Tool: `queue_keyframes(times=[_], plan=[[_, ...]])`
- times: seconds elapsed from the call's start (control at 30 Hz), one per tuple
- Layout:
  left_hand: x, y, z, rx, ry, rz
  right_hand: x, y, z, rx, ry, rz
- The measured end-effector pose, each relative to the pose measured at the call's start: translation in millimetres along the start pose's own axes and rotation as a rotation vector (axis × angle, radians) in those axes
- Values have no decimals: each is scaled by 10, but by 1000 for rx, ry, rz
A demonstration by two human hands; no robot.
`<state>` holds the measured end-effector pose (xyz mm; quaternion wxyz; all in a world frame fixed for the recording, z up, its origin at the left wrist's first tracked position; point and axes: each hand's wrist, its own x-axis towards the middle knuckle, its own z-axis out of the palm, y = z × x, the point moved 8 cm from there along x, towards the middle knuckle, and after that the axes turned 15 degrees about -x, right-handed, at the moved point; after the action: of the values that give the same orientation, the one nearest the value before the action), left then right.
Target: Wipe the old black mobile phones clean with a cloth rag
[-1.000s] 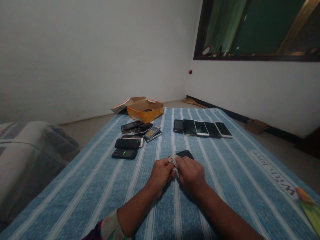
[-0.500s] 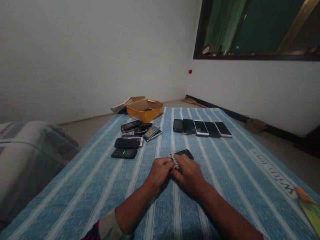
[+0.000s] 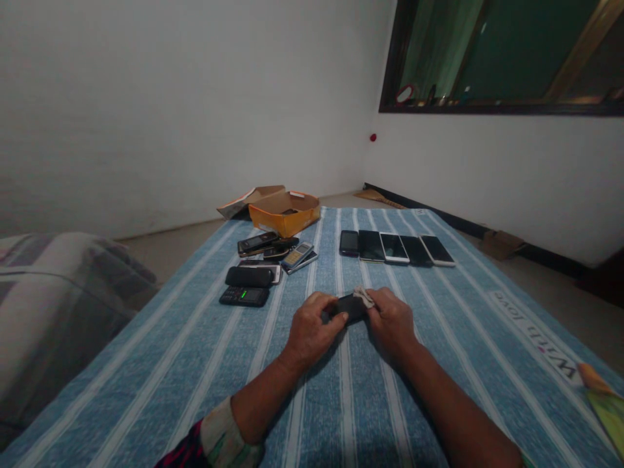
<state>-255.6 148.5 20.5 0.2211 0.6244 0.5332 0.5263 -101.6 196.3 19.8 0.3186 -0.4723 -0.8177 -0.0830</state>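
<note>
My left hand (image 3: 314,325) grips the left end of a dark phone (image 3: 351,308), thumb on top. In my right hand (image 3: 392,320) a small whitish cloth (image 3: 363,297) is pinched against the phone's right end. Both hands are over the blue striped cloth cover (image 3: 312,403). Beyond them on the right, several phones (image 3: 394,247) lie side by side in a row. To the left, a loose group of older phones (image 3: 298,257) partly overlaps, with a black keypad phone (image 3: 244,296) nearest me showing a green light.
An open orange box (image 3: 285,218) with something dark inside stands at the far end, its lid (image 3: 248,200) leaning beside it. A grey draped shape (image 3: 63,325) is at the left. A yellow-green item (image 3: 607,416) lies at the right edge.
My hands have moved apart, my right hand going right with the cloth. The phone, mostly covered before, now shows between them. The view has shifted slightly.
</note>
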Motion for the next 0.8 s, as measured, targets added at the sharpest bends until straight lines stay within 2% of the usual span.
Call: queue_keyframes(times=[0.1,0.27,0.37,0.5,0.7,0.8], plan=[[-4,-3,34,158,-3,63,-5,-2,-5,-91,-21,28],[-44,-39,152,274,-105,75,-78,-353,46,-171,-141,-115],[-66,-104,176,288,-140,57,-113,-470,78,-223,-199,-148],[-74,-170,183,292,-158,20,-91,-408,84,-251,-205,-126],[-54,-176,179,302,-145,-19,-4,-76,69,-386,-220,29],[-48,-183,176,289,-132,-6,-30,-157,59,-393,-215,9]])
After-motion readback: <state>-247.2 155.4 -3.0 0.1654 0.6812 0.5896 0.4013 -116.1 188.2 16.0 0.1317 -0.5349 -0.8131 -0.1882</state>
